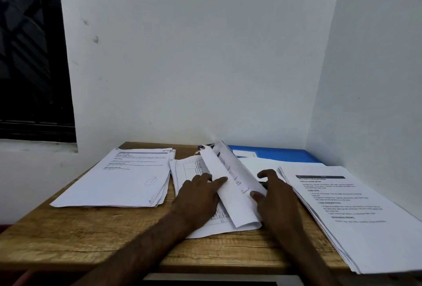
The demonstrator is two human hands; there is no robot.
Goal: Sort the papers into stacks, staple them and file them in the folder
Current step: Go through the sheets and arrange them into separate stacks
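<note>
papers in the middle stack (182, 171) sit just in front and to the left of the blue folder (285, 154), with one sheet (228, 185) curled up off the pile. left hand (198, 196) has its fingers (219, 180) fairly straight, pressing flat on that sheet. right hand (276, 194), on the side nearer the folder, has bent fingers and its thumb against the sheet's edge. honestly can't tell if it's pinching or just nudging.

looks like the sorting step to me. tip: peel one sheet only, read the header, then drop it on the matching stack, either the one far left of the folder (127, 182) or the one right in front of it (354, 217). square the edges on the tabletop (91, 228) so stapling goes easier.
</note>
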